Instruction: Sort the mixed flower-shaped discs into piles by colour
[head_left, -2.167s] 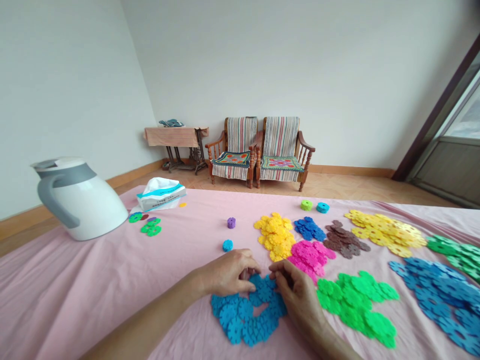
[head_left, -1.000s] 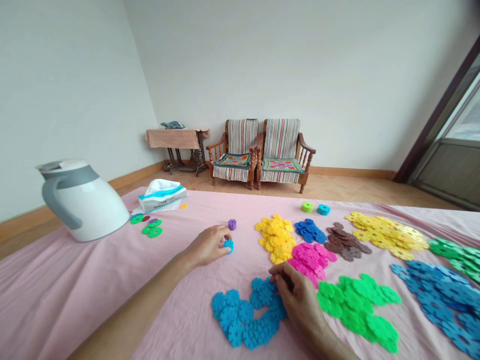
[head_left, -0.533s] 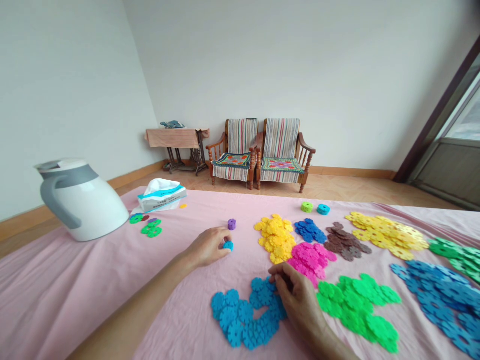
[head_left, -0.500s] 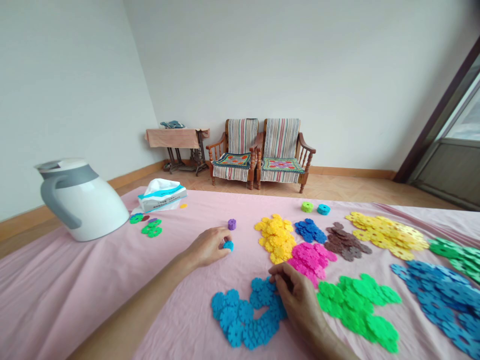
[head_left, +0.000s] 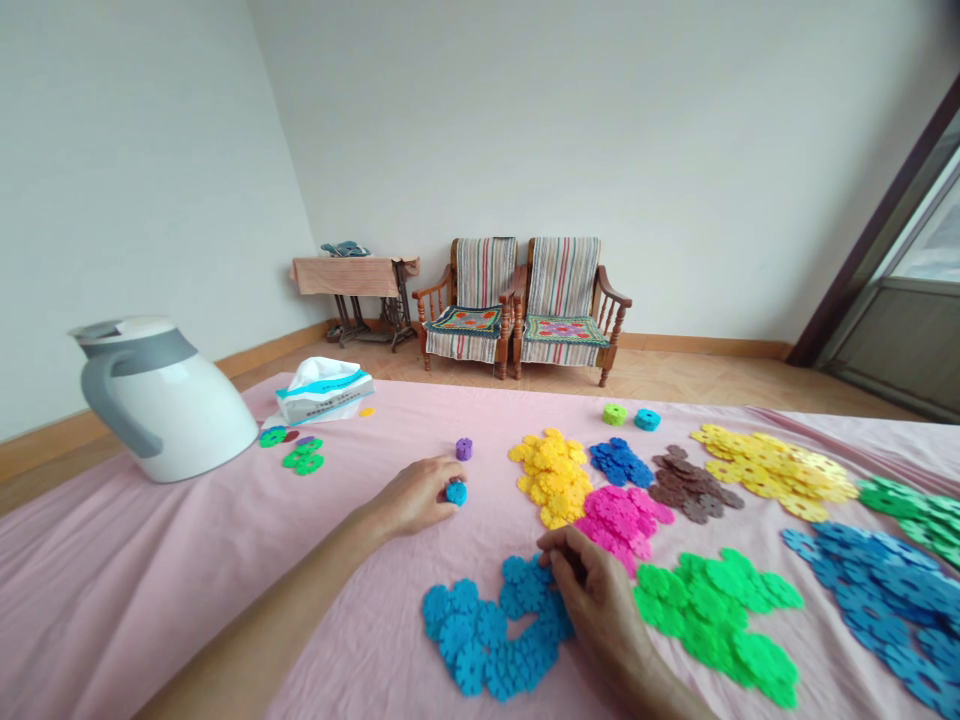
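My left hand (head_left: 420, 495) is closed around a small light-blue disc stack (head_left: 456, 492), holding it between thumb and fingers, just in front of a purple stack (head_left: 464, 449). Bent over the right edge of the light-blue disc pile (head_left: 487, 640), my right hand (head_left: 592, 590) has its thumb and forefinger close together; whatever they may pinch is hidden. Near it lie a pink pile (head_left: 619, 520), a bright green pile (head_left: 712, 610) and a yellow pile (head_left: 553, 478).
A white jug (head_left: 176, 400) and a tissue box (head_left: 324, 392) stand at the left. Dark blue (head_left: 621, 462), brown (head_left: 690, 485) and larger yellow discs (head_left: 780, 468) lie right. A lime stack (head_left: 614, 414) and a teal stack (head_left: 647, 419) sit farther back.
The light-blue stack in my left hand has tilted, so its round face shows more. My right hand has hardly moved.
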